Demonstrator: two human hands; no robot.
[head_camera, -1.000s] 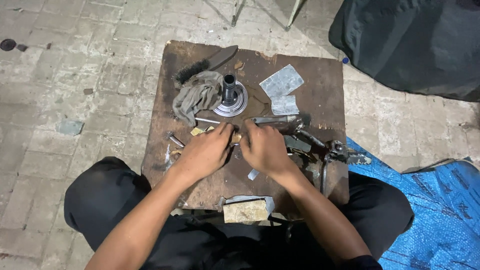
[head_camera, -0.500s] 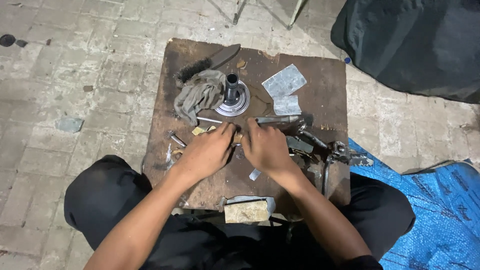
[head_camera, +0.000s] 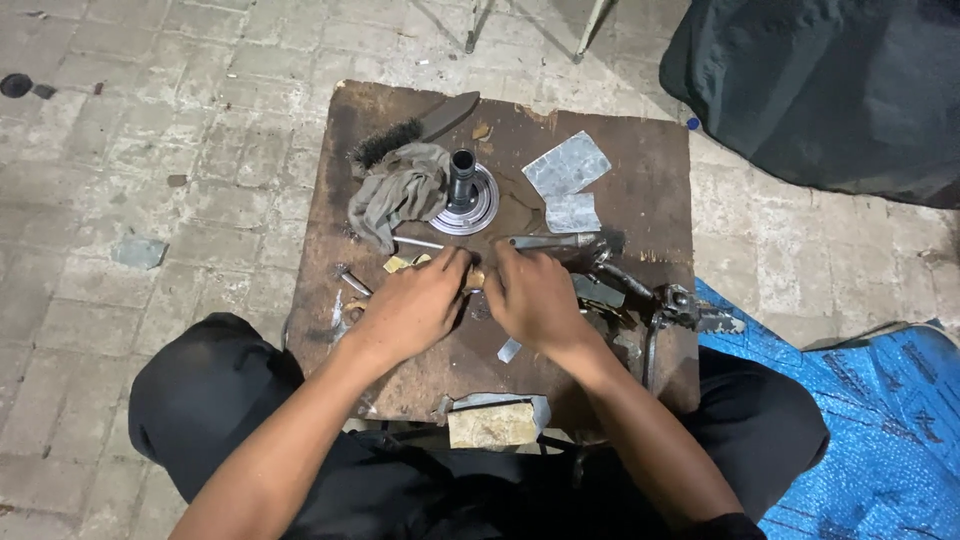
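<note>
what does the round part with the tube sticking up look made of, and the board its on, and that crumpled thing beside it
Round flanged part: metal, apparently steel, with a bright grey sheen and a darker tube. Board: probably wood, brown, stained, chipped at the edges. Crumpled rag: cloth, grey, soft folds, likely soiled.

The scene is being lit softly and evenly from above, a little dimly. Only faint shadows are being thrown beside the hands (head_camera: 480, 300). No glare is being seen. Everything is being kept fairly sharp, edges included.
</note>
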